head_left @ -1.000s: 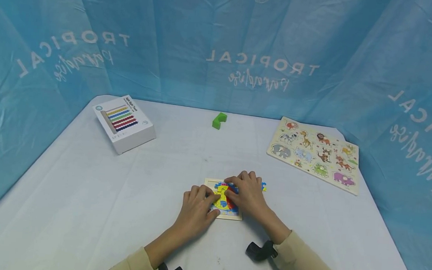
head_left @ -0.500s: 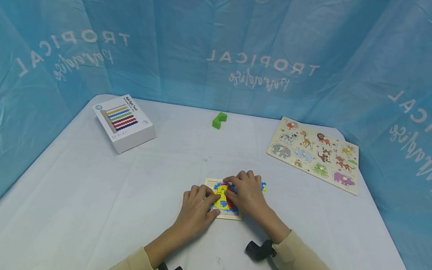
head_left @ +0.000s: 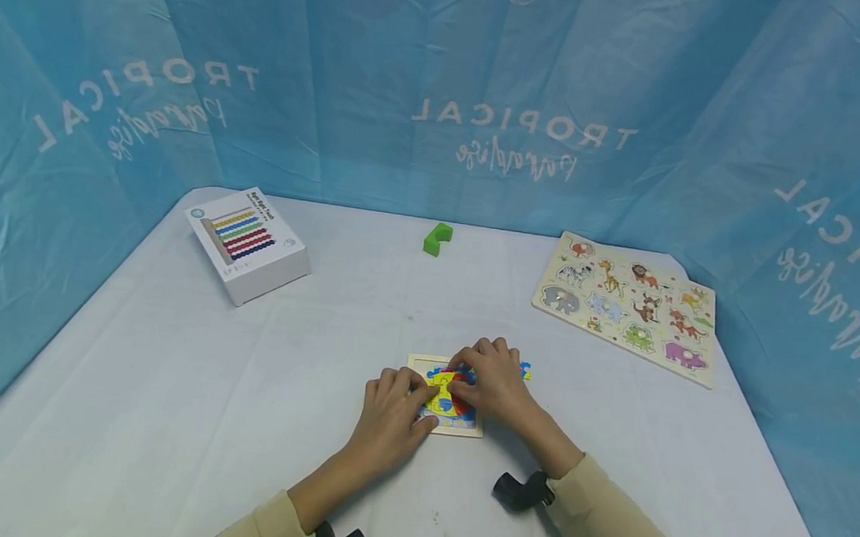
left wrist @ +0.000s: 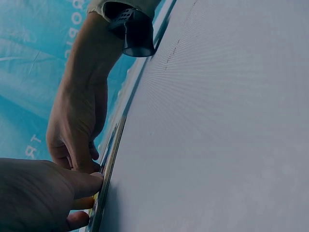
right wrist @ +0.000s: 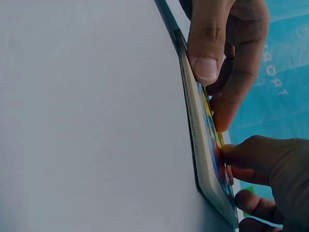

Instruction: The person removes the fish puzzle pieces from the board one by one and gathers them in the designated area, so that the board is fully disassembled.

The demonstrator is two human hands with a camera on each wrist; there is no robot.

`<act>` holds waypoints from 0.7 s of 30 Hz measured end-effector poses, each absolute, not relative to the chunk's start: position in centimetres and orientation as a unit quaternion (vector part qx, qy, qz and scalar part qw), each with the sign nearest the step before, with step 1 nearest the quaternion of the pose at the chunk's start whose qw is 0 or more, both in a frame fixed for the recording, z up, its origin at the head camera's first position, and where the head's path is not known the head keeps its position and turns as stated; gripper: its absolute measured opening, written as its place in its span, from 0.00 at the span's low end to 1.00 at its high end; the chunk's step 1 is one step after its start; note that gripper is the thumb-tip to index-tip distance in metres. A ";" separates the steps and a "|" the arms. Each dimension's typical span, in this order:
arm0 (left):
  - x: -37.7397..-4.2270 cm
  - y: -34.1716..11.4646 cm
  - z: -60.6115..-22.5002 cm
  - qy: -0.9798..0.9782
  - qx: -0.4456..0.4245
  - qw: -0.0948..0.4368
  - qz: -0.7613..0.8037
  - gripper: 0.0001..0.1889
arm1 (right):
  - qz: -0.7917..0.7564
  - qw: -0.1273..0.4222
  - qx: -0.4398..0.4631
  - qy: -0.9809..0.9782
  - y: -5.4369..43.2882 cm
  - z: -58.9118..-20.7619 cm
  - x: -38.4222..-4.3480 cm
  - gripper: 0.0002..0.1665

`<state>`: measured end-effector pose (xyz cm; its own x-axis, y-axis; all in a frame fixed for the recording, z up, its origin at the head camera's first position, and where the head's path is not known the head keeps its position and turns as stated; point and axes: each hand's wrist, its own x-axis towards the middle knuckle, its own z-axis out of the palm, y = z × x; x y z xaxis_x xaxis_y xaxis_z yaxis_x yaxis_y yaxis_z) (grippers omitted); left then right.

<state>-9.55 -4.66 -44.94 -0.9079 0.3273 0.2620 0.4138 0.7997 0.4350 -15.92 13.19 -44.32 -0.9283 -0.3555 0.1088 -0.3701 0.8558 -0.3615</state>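
A small wooden jigsaw puzzle (head_left: 456,433) with a pale frame and yellow, red and blue pieces lies flat on the white table. My left hand (head_left: 388,419) rests at its left side, thumb on the frame's near edge and index fingertip on the yellow pieces. Over the puzzle's right side, my right hand (head_left: 497,383) pinches a red puzzle piece (right wrist: 230,175) between thumb and index finger. That hand covers part of the board's right side. Just beyond it peeks a loose blue-and-yellow puzzle piece (head_left: 525,372).
At the back left stands a white box (head_left: 272,272) picturing rows of coloured beads. A green angular block (head_left: 436,240) lies at the back middle. An animal peg puzzle board (head_left: 621,315) lies at the back right. Blue printed curtains (head_left: 378,157) surround the table.
My right thumb and index finger have shifted slightly over the red piece, and the right forearm has moved a little. The left hand stays in place.
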 end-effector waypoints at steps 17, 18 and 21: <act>-9.6 -4.7 -45.0 -0.945 -0.196 0.087 -0.246 0.21 | 0.198 0.019 0.186 -0.962 13.4 -44.5 -16.0 0.16; -9.6 -4.7 -45.0 -0.945 -0.196 0.087 -0.246 0.20 | 0.203 0.023 0.187 -0.961 13.4 -44.5 -16.0 0.16; -9.6 -4.7 -45.0 -0.945 -0.198 0.089 -0.246 0.20 | 0.216 0.039 0.185 -0.958 14.0 -44.3 -16.0 0.17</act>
<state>-9.61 -4.68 -44.97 -0.9059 0.3302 0.2651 0.4175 0.8011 0.4289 -15.96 13.99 -44.33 -0.9288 -0.3372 0.1537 -0.3705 0.8383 -0.4000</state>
